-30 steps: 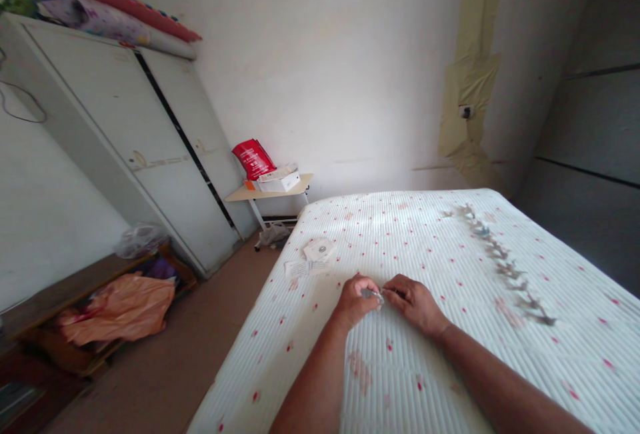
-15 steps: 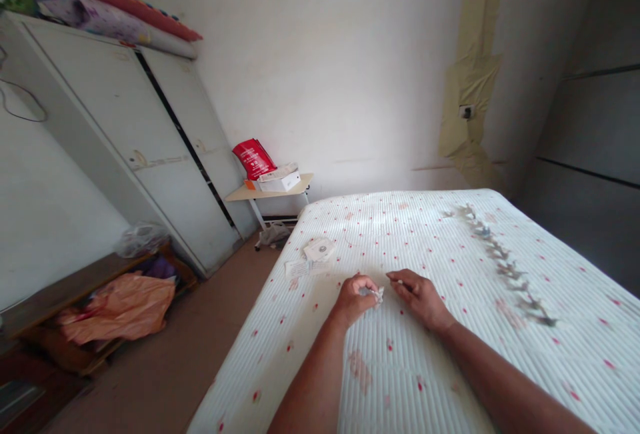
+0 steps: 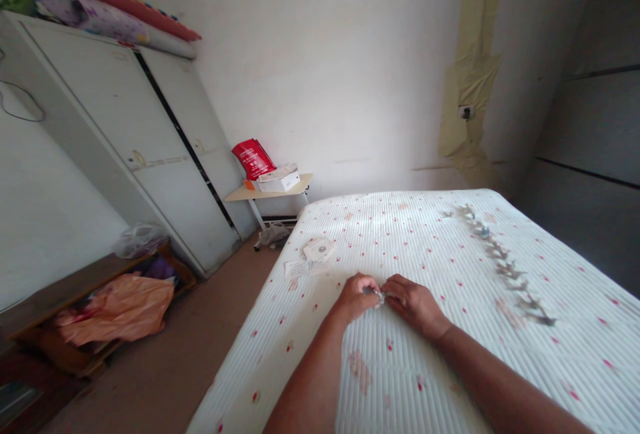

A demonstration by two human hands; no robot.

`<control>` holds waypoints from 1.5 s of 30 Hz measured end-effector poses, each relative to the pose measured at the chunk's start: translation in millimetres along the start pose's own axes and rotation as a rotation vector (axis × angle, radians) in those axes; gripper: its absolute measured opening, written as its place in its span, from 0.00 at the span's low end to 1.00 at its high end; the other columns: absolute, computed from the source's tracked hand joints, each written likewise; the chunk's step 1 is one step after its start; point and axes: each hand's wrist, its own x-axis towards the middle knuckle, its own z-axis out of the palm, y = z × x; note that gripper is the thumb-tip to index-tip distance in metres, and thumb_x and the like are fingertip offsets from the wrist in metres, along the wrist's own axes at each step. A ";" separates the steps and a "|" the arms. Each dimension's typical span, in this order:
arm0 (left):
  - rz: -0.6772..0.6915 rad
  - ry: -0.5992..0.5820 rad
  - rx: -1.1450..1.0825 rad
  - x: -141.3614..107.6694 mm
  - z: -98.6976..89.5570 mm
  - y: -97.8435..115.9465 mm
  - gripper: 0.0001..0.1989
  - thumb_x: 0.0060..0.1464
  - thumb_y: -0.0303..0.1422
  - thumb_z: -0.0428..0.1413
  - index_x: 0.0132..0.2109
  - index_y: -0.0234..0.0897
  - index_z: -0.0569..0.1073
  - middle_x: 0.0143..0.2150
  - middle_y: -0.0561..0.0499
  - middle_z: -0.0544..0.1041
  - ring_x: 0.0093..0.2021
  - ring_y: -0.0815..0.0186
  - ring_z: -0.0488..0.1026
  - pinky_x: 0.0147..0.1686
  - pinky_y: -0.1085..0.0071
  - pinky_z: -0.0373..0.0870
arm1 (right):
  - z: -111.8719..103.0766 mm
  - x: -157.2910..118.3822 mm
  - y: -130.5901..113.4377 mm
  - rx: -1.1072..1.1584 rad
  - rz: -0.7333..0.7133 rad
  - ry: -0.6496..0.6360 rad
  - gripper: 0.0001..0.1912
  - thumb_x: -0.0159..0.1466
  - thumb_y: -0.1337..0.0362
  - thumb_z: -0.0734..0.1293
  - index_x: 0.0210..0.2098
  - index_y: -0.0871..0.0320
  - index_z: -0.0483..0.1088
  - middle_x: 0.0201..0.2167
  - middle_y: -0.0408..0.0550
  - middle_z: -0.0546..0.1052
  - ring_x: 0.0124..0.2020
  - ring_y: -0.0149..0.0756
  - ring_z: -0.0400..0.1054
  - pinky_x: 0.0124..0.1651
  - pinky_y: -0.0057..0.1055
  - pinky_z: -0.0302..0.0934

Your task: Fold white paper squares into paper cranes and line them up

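Observation:
My left hand (image 3: 359, 297) pinches a small whitish folded piece of paper (image 3: 380, 299) between thumb and fingers, just above the bed. Against its right side, the closed fingertips of my right hand (image 3: 411, 302) grip the same piece. Fingers cover most of it, so its exact shape is hidden. Beyond my left hand lie flat printed papers (image 3: 310, 266) and a pale paper stack with a round dark emblem (image 3: 320, 249). Off to the right, several small pointed folded-paper figures (image 3: 505, 267) stand in a slanting row.
The bed has a white ribbed cover (image 3: 390, 381) with red dots. A small table (image 3: 240, 194) behind its left corner carries a red bag (image 3: 253, 159) and a white box (image 3: 280, 182). A grey cabinet (image 3: 105, 107) and an orange plastic bag (image 3: 120, 307) are at left.
My right hand has moved left and closed its fingertips on the folded paper. Earlier it was apart from it. My left hand has stayed nearly in place.

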 end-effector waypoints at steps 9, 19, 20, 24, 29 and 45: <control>0.053 -0.045 0.110 8.3 2.3 -6.3 0.05 0.40 0.27 0.56 0.28 0.38 0.76 0.28 0.55 0.74 0.37 0.66 0.69 0.42 0.72 0.62 | 1.8 -0.4 2.1 -0.094 0.096 -0.071 0.08 0.58 0.68 0.60 0.31 0.56 0.71 0.31 0.45 0.73 0.32 0.32 0.68 0.33 0.25 0.57; 0.077 0.078 0.172 -10.4 -4.9 -16.2 0.14 0.40 0.25 0.56 0.38 0.38 0.76 0.35 0.52 0.75 0.40 0.65 0.69 0.43 0.70 0.63 | -7.5 0.5 0.2 0.003 0.186 -0.124 0.07 0.55 0.68 0.61 0.32 0.56 0.70 0.32 0.44 0.71 0.30 0.30 0.66 0.32 0.24 0.56; 0.076 0.086 0.172 -12.1 -5.8 -17.1 0.14 0.39 0.25 0.56 0.38 0.38 0.75 0.35 0.52 0.75 0.40 0.65 0.69 0.43 0.71 0.63 | -7.9 0.1 1.1 0.020 0.174 -0.122 0.07 0.55 0.69 0.62 0.32 0.56 0.70 0.32 0.44 0.71 0.31 0.30 0.66 0.32 0.24 0.56; 0.099 0.105 0.197 -17.5 -7.0 -15.7 0.09 0.39 0.23 0.56 0.31 0.37 0.76 0.32 0.52 0.75 0.39 0.65 0.69 0.42 0.71 0.63 | -9.3 -2.0 4.6 0.115 0.109 -0.108 0.09 0.54 0.71 0.62 0.33 0.55 0.71 0.32 0.44 0.71 0.31 0.30 0.66 0.33 0.25 0.57; 0.145 0.105 0.250 -19.4 -4.0 -12.5 0.09 0.39 0.22 0.56 0.27 0.40 0.76 0.31 0.53 0.76 0.38 0.65 0.69 0.43 0.70 0.62 | -10.5 -2.3 4.0 0.187 0.103 -0.114 0.09 0.56 0.70 0.61 0.29 0.55 0.73 0.33 0.44 0.71 0.30 0.29 0.66 0.33 0.26 0.58; 0.113 0.226 0.116 -28.1 -11.7 -15.1 0.15 0.38 0.19 0.52 0.33 0.37 0.76 0.35 0.52 0.75 0.42 0.66 0.69 0.46 0.70 0.63 | -9.1 1.4 22.7 0.626 0.479 0.139 0.09 0.51 0.59 0.65 0.28 0.58 0.69 0.22 0.42 0.70 0.23 0.30 0.62 0.27 0.27 0.55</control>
